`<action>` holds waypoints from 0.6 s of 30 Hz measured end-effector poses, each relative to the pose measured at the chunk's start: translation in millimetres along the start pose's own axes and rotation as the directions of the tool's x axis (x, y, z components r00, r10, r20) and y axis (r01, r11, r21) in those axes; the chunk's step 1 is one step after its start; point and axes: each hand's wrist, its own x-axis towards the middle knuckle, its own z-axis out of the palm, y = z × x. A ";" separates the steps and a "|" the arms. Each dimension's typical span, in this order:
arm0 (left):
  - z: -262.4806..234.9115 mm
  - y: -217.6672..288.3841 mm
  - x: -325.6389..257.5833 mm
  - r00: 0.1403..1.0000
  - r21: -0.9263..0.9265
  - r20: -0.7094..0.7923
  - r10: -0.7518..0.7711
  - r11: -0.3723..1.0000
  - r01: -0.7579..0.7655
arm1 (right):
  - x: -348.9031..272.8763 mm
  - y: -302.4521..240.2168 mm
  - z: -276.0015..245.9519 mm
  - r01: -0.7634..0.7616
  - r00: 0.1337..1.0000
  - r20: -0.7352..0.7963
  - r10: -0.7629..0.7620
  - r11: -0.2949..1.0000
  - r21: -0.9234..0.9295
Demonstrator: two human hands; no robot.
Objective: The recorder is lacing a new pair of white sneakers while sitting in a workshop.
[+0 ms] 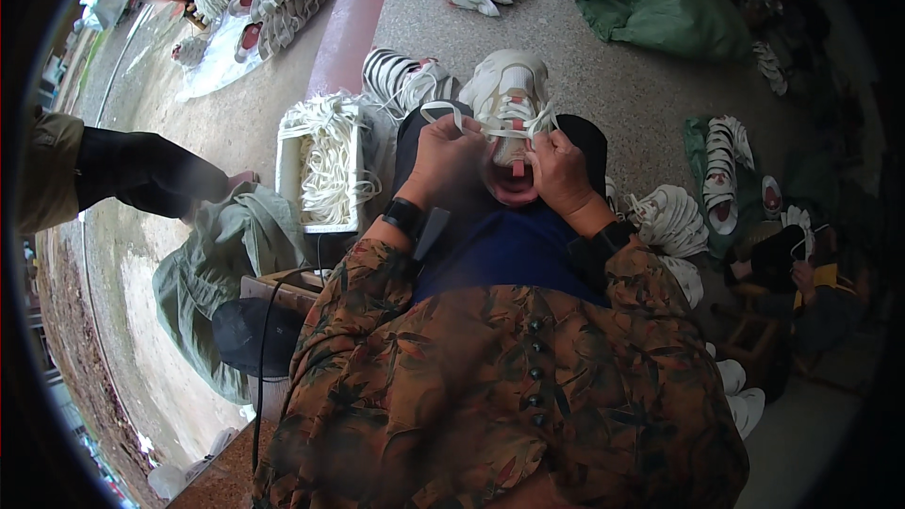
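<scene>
Just above the frame's centre, toe toward the top, sits a white shoe point(509, 75); the left hand point(449, 156) and right hand point(563, 170) each pinch its lace point(441, 105). Any print on the red tab point(518, 169) is too small to read. Left of centre, a white box point(355, 162) holds loose laces point(325, 170).

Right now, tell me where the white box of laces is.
In the head view, the white box of laces sits left of centre, to the left of the left hand, with the grey-green sack at its lower left.
</scene>
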 end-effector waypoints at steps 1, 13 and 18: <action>-0.7 -0.5 -0.1 1.000 0.011 0.005 0.030 0.999 -0.030 | -0.2 -0.2 1.1 0.007 1.000 -0.023 -0.007 1.000 -0.004; -4.9 -8.1 1.0 0.999 -0.014 0.016 0.042 0.999 -0.042 | -8.1 3.2 11.8 -0.011 0.991 -0.134 0.006 0.999 -0.042; -7.1 -12.6 1.7 0.997 0.008 0.011 0.072 0.997 -0.072 | -7.3 3.2 11.8 -0.036 0.992 -0.120 0.034 0.999 -0.015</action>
